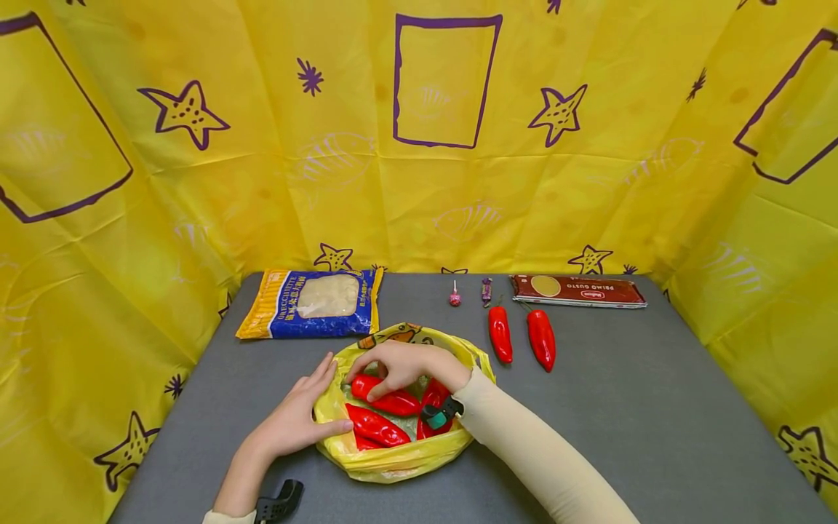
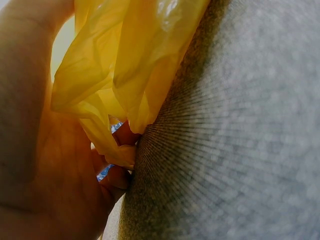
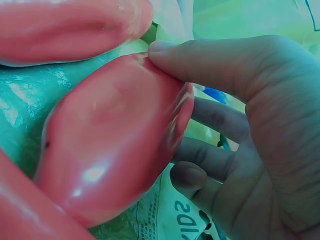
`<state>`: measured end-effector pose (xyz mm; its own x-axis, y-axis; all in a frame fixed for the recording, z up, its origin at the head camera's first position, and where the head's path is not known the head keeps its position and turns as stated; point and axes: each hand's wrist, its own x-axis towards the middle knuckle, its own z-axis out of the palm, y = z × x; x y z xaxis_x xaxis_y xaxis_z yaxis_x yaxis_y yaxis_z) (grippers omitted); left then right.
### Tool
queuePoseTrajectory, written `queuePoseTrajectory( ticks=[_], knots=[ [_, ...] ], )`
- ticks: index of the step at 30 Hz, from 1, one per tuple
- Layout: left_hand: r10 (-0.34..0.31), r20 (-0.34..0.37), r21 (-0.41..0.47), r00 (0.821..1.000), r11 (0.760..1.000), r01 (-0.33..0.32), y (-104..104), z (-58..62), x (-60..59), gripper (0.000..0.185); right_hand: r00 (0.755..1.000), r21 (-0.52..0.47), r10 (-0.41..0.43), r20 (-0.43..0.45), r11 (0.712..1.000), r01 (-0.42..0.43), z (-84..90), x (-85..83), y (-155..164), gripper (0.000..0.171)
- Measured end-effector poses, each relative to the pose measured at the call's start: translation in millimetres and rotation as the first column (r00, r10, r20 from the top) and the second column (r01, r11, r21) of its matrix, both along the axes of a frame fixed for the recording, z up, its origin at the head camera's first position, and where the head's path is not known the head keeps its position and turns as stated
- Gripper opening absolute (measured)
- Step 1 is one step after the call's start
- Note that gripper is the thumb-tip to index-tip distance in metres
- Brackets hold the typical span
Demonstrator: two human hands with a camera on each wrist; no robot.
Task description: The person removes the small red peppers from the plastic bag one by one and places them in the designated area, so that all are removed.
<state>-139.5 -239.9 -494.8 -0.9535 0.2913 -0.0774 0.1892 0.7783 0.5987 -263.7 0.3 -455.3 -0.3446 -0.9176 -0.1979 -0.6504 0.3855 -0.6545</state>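
Observation:
A yellow plastic bag (image 1: 393,469) sits mouth-up on the table, with several glossy red chili peppers (image 1: 378,426) inside. My right hand (image 1: 402,364) reaches into it and pinches one red chili pepper (image 1: 399,404) near its thick end. In the right wrist view, the thumb lies along the near side of that pepper (image 3: 115,135) and the fingers are partly behind it. At the bag's left side is my left hand (image 1: 297,415), fingers straight along the outside and thumb over the rim. Yellow plastic (image 2: 140,55) lies against its fingers in the left wrist view.
Behind the bag to the left lies a blue and yellow pasta packet (image 1: 327,302). Two red chili peppers (image 1: 500,335) lie to the right. Farther back are a lollipop (image 1: 455,297), a small purple candy (image 1: 487,290) and a dark red packet (image 1: 579,291). Yellow cloth (image 1: 419,211) encloses the grey table.

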Motion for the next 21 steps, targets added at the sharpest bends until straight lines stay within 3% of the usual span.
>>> queuePoseTrajectory(
  ticks=[21],
  knots=[
    [0.008,0.010,0.001,1.000,1.000,-0.008,0.8,1.7,1.0,0.114,0.998,0.006,0.015,-0.061,1.000,-0.014,15.5,4.6,6.0,0.043]
  ],
)
